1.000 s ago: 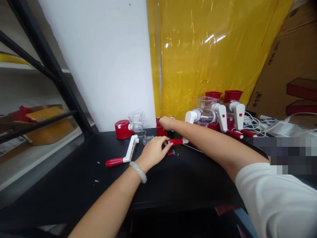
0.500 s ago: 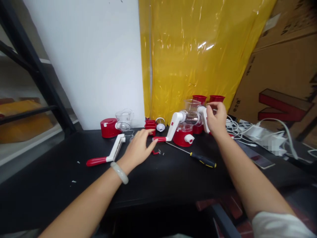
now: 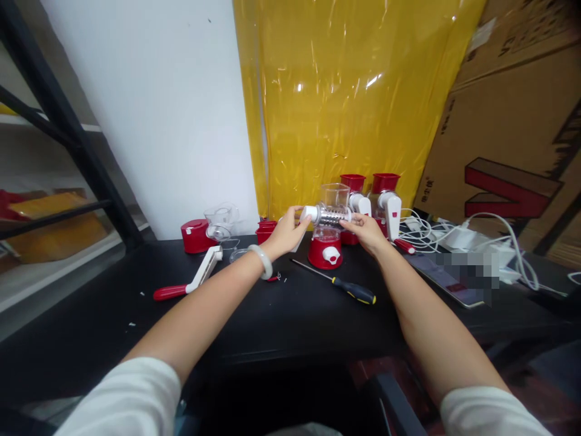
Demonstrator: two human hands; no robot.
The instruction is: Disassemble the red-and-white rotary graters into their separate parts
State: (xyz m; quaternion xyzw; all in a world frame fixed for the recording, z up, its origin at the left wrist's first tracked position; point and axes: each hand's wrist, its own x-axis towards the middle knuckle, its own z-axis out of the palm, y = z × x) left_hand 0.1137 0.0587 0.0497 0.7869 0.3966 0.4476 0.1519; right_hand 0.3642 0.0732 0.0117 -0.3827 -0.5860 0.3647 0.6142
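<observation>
A rotary grater stands on the black table, with a red base (image 3: 325, 252), a clear hopper (image 3: 334, 195) and a metal drum (image 3: 331, 216) lying sideways in its clear housing. My left hand (image 3: 287, 232) is closed round the white crank hub (image 3: 310, 214) at the drum's left end; the rest of that crank is mostly hidden behind the hand. At the right end of the drum, my right hand (image 3: 365, 232) pinches the housing's edge. A screwdriver (image 3: 354, 290) lies in front of the base. Left of my left hand lies a loose crank handle (image 3: 202, 272).
Farther left are another red base (image 3: 196, 236) and clear hopper (image 3: 221, 215). Two graters with red hoppers (image 3: 385, 181) stand behind at the right. A phone (image 3: 447, 278), white cables (image 3: 422, 230) and a large carton (image 3: 508, 139) are on the right side.
My left hand has moved right and up onto the crank hub. My right hand has left the white crank behind and come left to the drum housing. The view has shifted slightly.
</observation>
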